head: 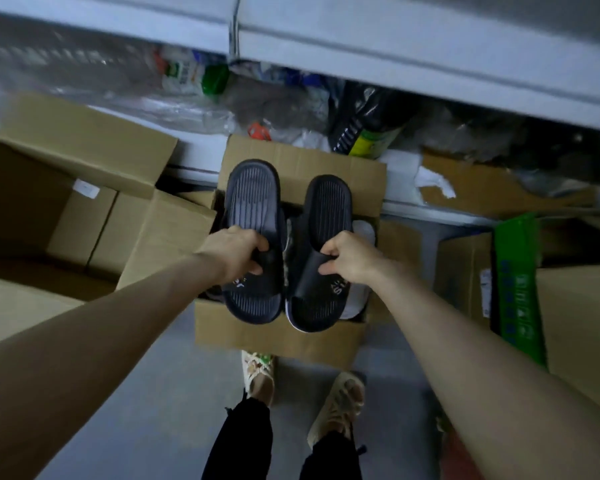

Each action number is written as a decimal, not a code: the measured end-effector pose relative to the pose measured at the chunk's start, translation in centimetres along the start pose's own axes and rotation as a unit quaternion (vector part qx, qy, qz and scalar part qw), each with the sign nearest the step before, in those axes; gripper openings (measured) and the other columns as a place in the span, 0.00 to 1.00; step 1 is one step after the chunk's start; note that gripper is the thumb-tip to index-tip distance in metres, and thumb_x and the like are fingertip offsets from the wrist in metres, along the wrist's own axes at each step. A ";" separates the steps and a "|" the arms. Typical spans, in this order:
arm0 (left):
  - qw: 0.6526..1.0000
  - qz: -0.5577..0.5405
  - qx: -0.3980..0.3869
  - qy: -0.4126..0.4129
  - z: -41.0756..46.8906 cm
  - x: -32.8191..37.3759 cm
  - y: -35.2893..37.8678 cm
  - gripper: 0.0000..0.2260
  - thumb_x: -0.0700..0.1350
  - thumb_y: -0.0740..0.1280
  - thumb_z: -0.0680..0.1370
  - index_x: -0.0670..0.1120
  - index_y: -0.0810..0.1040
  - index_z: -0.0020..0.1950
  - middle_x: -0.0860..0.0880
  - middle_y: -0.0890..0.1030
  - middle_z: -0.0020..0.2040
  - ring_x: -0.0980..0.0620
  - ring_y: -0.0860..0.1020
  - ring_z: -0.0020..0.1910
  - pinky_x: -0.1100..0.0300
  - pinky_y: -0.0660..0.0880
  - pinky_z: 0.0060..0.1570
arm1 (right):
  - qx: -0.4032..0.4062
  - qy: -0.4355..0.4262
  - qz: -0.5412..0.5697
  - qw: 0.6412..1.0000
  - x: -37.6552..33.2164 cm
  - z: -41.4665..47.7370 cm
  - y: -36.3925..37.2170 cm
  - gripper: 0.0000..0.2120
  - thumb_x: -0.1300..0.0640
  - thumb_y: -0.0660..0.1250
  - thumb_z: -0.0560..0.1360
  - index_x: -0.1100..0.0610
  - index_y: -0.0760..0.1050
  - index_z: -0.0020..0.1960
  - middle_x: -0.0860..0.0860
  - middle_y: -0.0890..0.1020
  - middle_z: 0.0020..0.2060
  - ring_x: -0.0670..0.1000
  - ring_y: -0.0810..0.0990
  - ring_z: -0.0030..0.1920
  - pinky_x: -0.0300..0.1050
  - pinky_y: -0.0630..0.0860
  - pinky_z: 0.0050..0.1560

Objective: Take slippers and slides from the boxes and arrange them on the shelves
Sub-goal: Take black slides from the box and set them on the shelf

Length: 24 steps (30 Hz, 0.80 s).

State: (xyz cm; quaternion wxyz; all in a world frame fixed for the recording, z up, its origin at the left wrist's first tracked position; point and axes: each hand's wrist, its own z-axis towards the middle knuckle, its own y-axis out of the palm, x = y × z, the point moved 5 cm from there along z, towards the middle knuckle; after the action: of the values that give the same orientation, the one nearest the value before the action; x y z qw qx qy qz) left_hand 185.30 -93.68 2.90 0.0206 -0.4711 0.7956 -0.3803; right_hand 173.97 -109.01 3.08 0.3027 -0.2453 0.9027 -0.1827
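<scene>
Nearest the camera: two feet in pale strappy sandals and black trouser legs, standing on a grey floor; both bare forearms reach forward from the lower corners.

Left hand: grip closed around the strap of the left slide, thumb on the inner edge, fingers wrapped over the strap; right hand: grip closed on the strap of the right slide, fingertips curled over the strap's edge. Both slides are dark navy with ribbed footbeds, heels pointing away from the person, toes toward the feet; white lettering on each strap, too blurred to read; the right slide shows a white edge along its sole. The two slides sit side by side, close but whether they touch cannot be told.

Both slides are held directly above an open cardboard box standing on the floor just ahead of the feet; inside it, more footwear shows, dark and white, partly hidden by the held pair.

Left of it: a larger open cardboard box, flaps up, interior in shadow; right: another carton with a green printed panel.

Farther: crumpled clear plastic bags and packaging piled beneath a pale shelf, whose front edge crosses the top of the view.
</scene>
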 end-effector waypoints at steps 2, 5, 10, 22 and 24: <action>1.000 0.015 0.011 0.024 -2.5 3.9 -2.5 0.21 0.48 0.72 0.71 0.51 0.74 0.64 0.43 0.73 0.60 0.42 0.73 0.59 0.52 0.71 0.60 | 0.019 0.002 -0.013 1.000 -0.1 -4.3 -3.8 0.17 0.59 0.71 0.73 0.59 0.78 0.61 0.55 0.80 0.58 0.54 0.77 0.59 0.43 0.72 0.56; 0.995 0.059 0.035 0.074 -7.1 10.9 -6.7 0.22 0.51 0.72 0.71 0.53 0.73 0.64 0.45 0.74 0.60 0.43 0.73 0.60 0.54 0.71 0.59 | 0.053 -0.001 -0.032 0.998 -0.4 -11.8 -9.9 0.17 0.58 0.72 0.72 0.59 0.78 0.61 0.55 0.80 0.58 0.54 0.77 0.58 0.42 0.71 0.52; 0.977 0.119 0.099 0.144 -17.0 23.1 -14.0 0.20 0.50 0.69 0.74 0.53 0.72 0.65 0.46 0.75 0.61 0.44 0.73 0.61 0.55 0.70 0.56 | 0.135 0.007 -0.067 0.989 -1.3 -26.1 -19.8 0.13 0.57 0.74 0.70 0.56 0.81 0.55 0.53 0.82 0.49 0.51 0.78 0.51 0.40 0.71 0.49; 0.924 0.140 0.240 0.262 -36.0 43.7 -28.6 0.13 0.43 0.69 0.74 0.46 0.78 0.58 0.49 0.80 0.49 0.53 0.75 0.45 0.59 0.72 0.48 | 0.282 0.000 -0.137 0.950 -5.2 -53.8 -37.4 0.13 0.58 0.73 0.71 0.55 0.80 0.55 0.51 0.81 0.50 0.53 0.78 0.54 0.47 0.75 0.55; 0.918 0.158 0.251 0.265 -37.5 45.5 -30.7 0.12 0.43 0.70 0.74 0.46 0.78 0.57 0.48 0.79 0.48 0.53 0.73 0.44 0.60 0.71 0.46 | 0.298 0.001 -0.145 0.943 -6.0 -55.7 -39.5 0.14 0.57 0.74 0.70 0.55 0.80 0.56 0.52 0.81 0.51 0.53 0.78 0.55 0.48 0.75 0.57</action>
State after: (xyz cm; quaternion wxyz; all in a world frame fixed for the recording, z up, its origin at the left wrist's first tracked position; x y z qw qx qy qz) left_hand 167.93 -114.76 63.49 -0.0132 -0.2009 0.7142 -0.6703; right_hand 155.85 -127.70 66.44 0.3307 -0.2722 0.7620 -0.4857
